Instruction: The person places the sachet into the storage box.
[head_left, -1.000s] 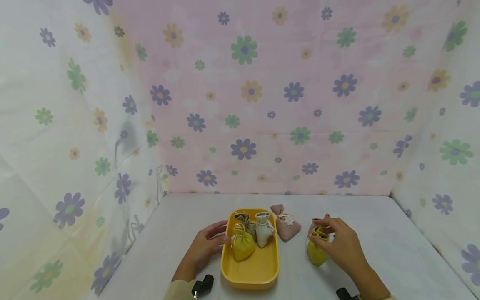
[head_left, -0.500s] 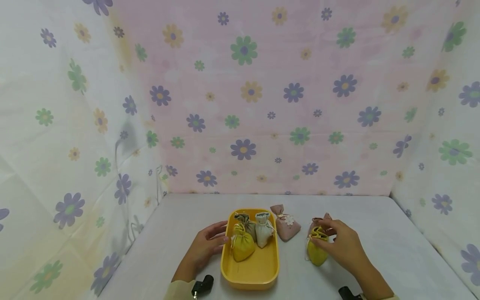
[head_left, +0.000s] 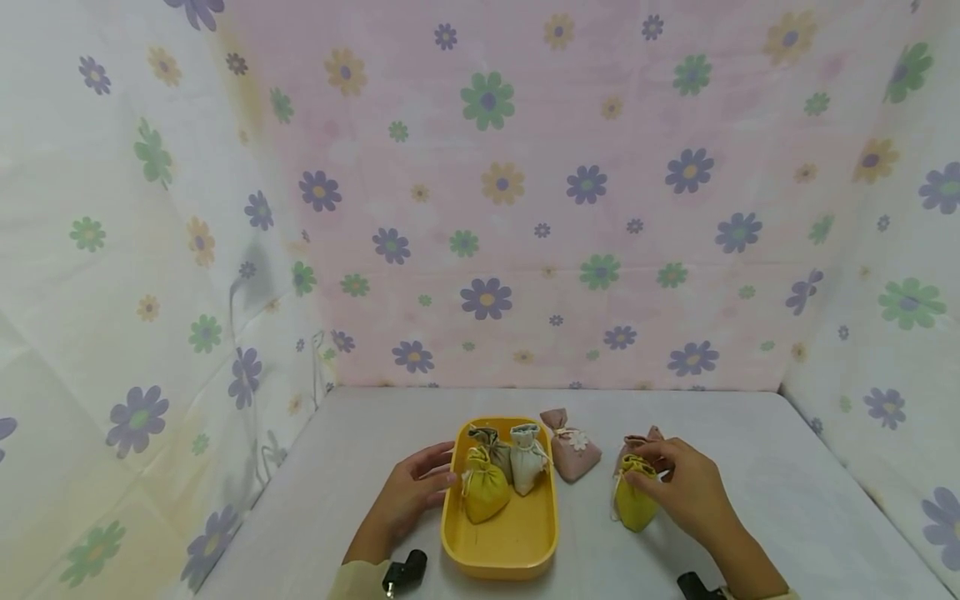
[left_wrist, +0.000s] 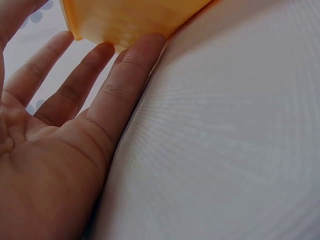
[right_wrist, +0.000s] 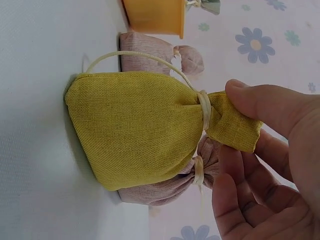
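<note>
A person's left grip (head_left: 408, 492), fingers apart, touches a yellow tray (head_left: 502, 546) as the right grip (head_left: 686, 492) pinches a yellow bag (right_wrist: 135, 127) by its top, upright at the worktop (head_left: 375, 425); a careless lift could brush and tip the pink bag (right_wrist: 159, 193) close behind.

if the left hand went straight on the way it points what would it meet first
The tray, on its left side. The left hand points at it, its fingers touching or nearly touching; the pictures leave unclear which.
</note>
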